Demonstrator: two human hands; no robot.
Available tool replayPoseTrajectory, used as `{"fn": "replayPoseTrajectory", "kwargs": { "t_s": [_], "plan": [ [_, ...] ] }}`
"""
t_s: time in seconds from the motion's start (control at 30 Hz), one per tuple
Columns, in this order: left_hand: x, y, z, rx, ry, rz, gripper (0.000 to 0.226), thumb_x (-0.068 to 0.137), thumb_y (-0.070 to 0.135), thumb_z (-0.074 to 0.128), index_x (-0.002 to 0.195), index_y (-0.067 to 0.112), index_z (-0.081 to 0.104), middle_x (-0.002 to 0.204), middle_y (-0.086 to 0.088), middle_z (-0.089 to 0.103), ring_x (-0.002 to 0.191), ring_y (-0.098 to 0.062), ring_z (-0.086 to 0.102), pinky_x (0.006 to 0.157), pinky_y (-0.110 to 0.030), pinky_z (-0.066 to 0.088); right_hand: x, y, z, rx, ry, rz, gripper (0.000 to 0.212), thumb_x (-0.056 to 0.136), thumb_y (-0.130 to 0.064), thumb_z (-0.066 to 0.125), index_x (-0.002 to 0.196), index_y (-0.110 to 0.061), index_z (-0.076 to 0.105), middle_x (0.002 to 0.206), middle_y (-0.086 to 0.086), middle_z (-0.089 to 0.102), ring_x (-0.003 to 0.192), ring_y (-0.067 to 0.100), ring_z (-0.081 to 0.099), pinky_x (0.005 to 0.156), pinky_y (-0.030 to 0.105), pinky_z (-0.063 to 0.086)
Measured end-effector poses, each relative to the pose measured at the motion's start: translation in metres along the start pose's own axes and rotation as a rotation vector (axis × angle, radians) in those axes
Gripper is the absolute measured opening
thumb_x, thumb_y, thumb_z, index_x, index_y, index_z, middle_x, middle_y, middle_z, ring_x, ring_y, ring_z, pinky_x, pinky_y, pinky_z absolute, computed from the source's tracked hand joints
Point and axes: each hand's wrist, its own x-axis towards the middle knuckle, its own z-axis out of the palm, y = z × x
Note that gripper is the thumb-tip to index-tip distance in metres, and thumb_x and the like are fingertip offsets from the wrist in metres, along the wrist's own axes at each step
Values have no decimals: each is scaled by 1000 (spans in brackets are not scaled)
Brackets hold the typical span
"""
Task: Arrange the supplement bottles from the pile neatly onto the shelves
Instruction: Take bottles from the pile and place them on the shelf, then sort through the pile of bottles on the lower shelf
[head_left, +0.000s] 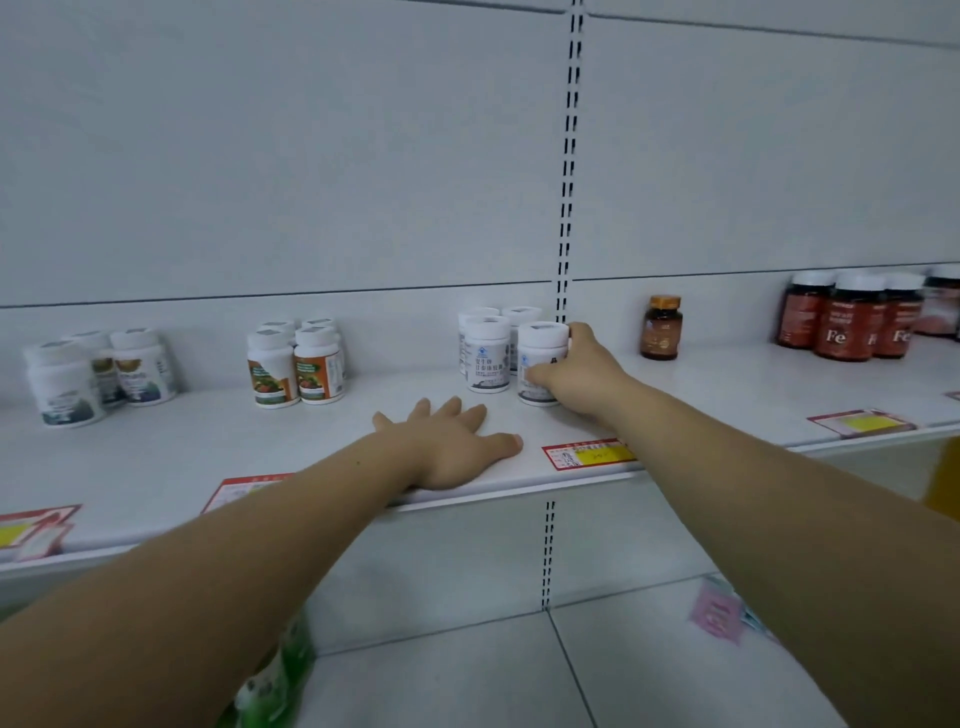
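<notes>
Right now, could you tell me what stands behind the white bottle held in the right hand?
Behind the white bottle gripped by the right hand, another white-capped bottle stands near the shelf's back panel. Only its cap and upper body show; its label is covered.

Your white shelf (171, 457) carries separate clusters: grey-labelled white bottles (98, 374) far left, fruit-labelled white bottles (296, 366), plain white bottles (488, 353) at the upright, one amber bottle (661, 327), then red Fe bottles (852, 322). Price tags (589, 453) line its front edge.
</notes>
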Motion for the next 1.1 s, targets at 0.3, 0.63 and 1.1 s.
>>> {"fn": "replayPoseTrajectory", "kwargs": {
  "t_s": [0.3, 0.63, 1.1],
  "plan": [
    [0, 0, 1, 8, 13, 1, 75, 86, 74, 19, 150, 37, 8, 160, 9, 0, 147, -24, -3, 111, -64, -2, 33, 4, 5, -60, -24, -2, 66, 84, -24, 68, 137, -11, 32, 133, 9, 51, 114, 26, 52, 90, 34, 43],
    [1, 1, 1, -28, 22, -2, 77, 84, 76, 23, 150, 37, 12, 160, 9, 4, 147, -24, -1, 111, -64, -1, 43, 6, 14, -137, -5, 3, 65, 86, -29, 66, 138, -10, 32, 133, 9, 51, 114, 26, 51, 84, 31, 41],
    [-41, -63, -48, -268, 38, 109, 67, 89, 56, 50, 147, 27, 31, 154, 2, 28, 139, -20, 30, 111, -33, 23, -12, -74, 3, -418, 35, -111, 76, 87, -41, 60, 149, -15, 24, 148, 11, 35, 131, 29, 40, 93, 31, 37]
  ]
}}
